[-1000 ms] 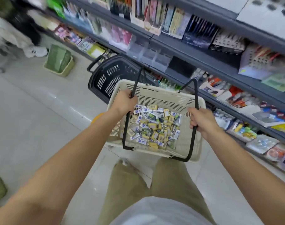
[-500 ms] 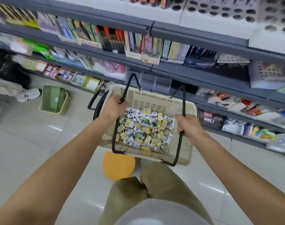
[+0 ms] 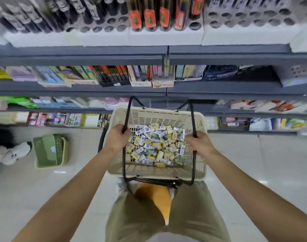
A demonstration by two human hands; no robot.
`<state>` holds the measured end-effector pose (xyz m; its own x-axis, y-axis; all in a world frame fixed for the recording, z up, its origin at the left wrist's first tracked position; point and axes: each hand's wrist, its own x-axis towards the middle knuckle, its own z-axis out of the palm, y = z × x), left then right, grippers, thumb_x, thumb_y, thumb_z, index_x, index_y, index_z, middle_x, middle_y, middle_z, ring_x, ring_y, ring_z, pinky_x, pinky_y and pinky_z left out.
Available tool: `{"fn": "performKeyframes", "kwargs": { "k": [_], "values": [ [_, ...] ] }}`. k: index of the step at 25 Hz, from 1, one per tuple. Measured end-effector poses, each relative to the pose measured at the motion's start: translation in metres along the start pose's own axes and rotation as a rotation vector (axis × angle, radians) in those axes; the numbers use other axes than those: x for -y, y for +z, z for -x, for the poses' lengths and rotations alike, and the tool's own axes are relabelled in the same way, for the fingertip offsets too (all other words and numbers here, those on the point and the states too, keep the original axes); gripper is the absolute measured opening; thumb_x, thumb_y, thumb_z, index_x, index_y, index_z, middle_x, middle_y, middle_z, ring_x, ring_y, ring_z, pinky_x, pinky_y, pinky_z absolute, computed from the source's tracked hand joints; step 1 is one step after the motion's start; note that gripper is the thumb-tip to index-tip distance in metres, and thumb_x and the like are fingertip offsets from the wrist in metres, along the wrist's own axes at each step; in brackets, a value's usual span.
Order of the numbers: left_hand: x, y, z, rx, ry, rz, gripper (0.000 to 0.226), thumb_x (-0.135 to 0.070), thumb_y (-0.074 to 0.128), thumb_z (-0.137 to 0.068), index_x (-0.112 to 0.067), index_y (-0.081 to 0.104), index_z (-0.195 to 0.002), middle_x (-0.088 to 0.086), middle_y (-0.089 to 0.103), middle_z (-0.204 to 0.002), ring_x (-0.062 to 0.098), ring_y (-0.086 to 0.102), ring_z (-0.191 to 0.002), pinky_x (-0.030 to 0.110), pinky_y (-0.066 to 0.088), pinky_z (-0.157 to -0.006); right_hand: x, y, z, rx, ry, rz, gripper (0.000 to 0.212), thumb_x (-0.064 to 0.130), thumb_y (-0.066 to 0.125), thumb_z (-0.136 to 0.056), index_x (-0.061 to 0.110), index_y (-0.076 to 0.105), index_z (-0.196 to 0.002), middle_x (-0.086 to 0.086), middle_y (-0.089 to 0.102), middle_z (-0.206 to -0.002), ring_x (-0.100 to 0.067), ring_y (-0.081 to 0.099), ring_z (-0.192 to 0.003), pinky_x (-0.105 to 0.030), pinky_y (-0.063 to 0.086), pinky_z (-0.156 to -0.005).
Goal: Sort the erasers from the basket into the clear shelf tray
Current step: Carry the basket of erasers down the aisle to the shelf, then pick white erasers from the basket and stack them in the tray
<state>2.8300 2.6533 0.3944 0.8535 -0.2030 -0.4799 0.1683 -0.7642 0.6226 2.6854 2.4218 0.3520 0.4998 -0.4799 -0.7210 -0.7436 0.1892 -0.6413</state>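
Note:
A cream plastic basket (image 3: pixel 158 115) with black handles hangs in front of me, facing the shelves. Several small wrapped erasers (image 3: pixel 156 145), yellow, white-blue and green, lie heaped on its bottom. My left hand (image 3: pixel 117 138) grips the left black handle. My right hand (image 3: pixel 200 143) grips the right black handle. The clear shelf tray (image 3: pixel 159 103) shows only faintly on the shelf just behind the basket's far rim, mostly hidden by it.
Grey shelves (image 3: pixel 79 88) full of stationery run across the view. A green basket (image 3: pixel 50 151) stands on the floor at the left, a black basket (image 3: pixel 101 142) peeks out behind my left wrist, and an orange stool (image 3: pixel 155 198) sits below the basket.
The basket has come up and closer to the shelves, now squarely facing them. The view has tilted upward. Both hands keep hold of the handles.

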Motion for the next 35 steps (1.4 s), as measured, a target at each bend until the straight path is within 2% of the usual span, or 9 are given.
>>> {"fn": "performKeyframes", "kwargs": {
  "k": [3,9,15,19,22,24,27,30,35],
  "values": [
    [0.038,-0.011,-0.038,0.149,0.022,-0.166,0.015,-0.016,0.048,-0.095,-0.004,0.054,-0.087,0.013,0.062,-0.073,0.022,0.058,-0.058,0.027,0.046,-0.054,-0.015,0.025,-0.018,-0.104,0.058,0.025,0.014,0.019,0.067,-0.085,0.011,0.057,-0.080,0.001,0.048,-0.054,-0.012,0.043,-0.046,-0.024,0.039,-0.046],
    [0.114,0.020,-0.091,0.261,-0.020,-0.209,0.017,-0.017,0.045,-0.096,-0.005,0.053,-0.085,0.015,0.066,-0.081,0.015,0.054,-0.055,0.023,0.041,-0.047,-0.061,0.063,-0.063,-0.170,0.089,0.196,0.012,0.021,0.067,-0.082,0.010,0.061,-0.082,-0.002,0.058,-0.064,-0.015,0.054,-0.052,-0.020,0.044,-0.042],
    [0.181,0.051,-0.136,0.060,-0.032,-0.268,0.018,-0.015,0.046,-0.095,-0.002,0.058,-0.097,0.012,0.062,-0.082,0.030,0.062,-0.076,0.032,0.045,-0.064,-0.117,0.063,-0.108,-0.284,0.135,0.263,0.013,0.021,0.065,-0.082,0.013,0.058,-0.074,-0.004,0.056,-0.057,-0.023,0.056,-0.054,-0.029,0.045,-0.055],
    [0.215,0.056,-0.145,-0.105,0.031,-0.406,0.034,-0.007,0.051,-0.088,0.000,0.050,-0.122,0.025,0.053,-0.117,0.042,0.051,-0.109,0.045,0.044,-0.088,-0.141,0.046,-0.122,-0.363,0.068,0.523,0.028,0.019,0.061,-0.083,0.001,0.057,-0.105,-0.020,0.062,-0.096,-0.035,0.059,-0.088,-0.036,0.046,-0.076],
    [0.225,0.084,-0.151,-0.094,0.253,-0.616,0.064,-0.004,0.061,-0.080,0.002,0.033,-0.138,0.024,0.034,-0.139,0.038,0.033,-0.128,0.045,0.031,-0.108,-0.153,0.060,-0.138,-0.431,-0.087,0.813,0.062,0.023,0.063,-0.083,-0.003,0.037,-0.133,-0.025,0.037,-0.134,-0.040,0.037,-0.123,-0.045,0.035,-0.100],
    [0.230,0.112,-0.159,-0.010,0.369,-0.701,0.067,-0.013,0.062,-0.082,-0.003,0.031,-0.141,0.020,0.030,-0.144,0.034,0.025,-0.135,0.043,0.023,-0.114,-0.163,0.076,-0.155,-0.420,-0.241,0.940,0.070,0.025,0.064,-0.083,0.000,0.030,-0.139,-0.024,0.027,-0.142,-0.039,0.027,-0.131,-0.045,0.029,-0.107],
    [0.237,0.147,-0.186,0.030,0.498,-0.740,0.067,-0.024,0.058,-0.087,-0.010,0.025,-0.144,0.013,0.024,-0.149,0.028,0.018,-0.140,0.042,0.016,-0.116,-0.184,0.103,-0.192,-0.283,-0.364,0.984,0.059,0.023,0.062,-0.085,0.005,0.040,-0.137,-0.019,0.026,-0.145,-0.034,0.024,-0.135,-0.040,0.024,-0.111],
    [0.234,0.168,-0.229,-0.079,0.604,-0.746,0.067,-0.035,0.057,-0.088,-0.012,0.026,-0.144,0.010,0.027,-0.149,0.028,0.019,-0.140,0.043,0.014,-0.115,-0.204,0.131,-0.240,-0.127,-0.463,1.006,0.049,0.021,0.057,-0.089,0.010,0.046,-0.135,-0.011,0.032,-0.146,-0.028,0.029,-0.135,-0.032,0.024,-0.110],
    [0.239,0.199,-0.276,-0.369,1.018,-0.739,0.050,-0.043,0.054,-0.085,-0.010,0.051,-0.122,0.010,0.052,-0.118,0.026,0.044,-0.112,0.039,0.031,-0.098,-0.225,0.180,-0.319,-0.019,-0.630,1.018,0.042,0.023,0.049,-0.092,0.019,0.046,-0.134,-0.002,0.047,-0.137,-0.021,0.043,-0.126,-0.030,0.036,-0.102]
  ]
}}
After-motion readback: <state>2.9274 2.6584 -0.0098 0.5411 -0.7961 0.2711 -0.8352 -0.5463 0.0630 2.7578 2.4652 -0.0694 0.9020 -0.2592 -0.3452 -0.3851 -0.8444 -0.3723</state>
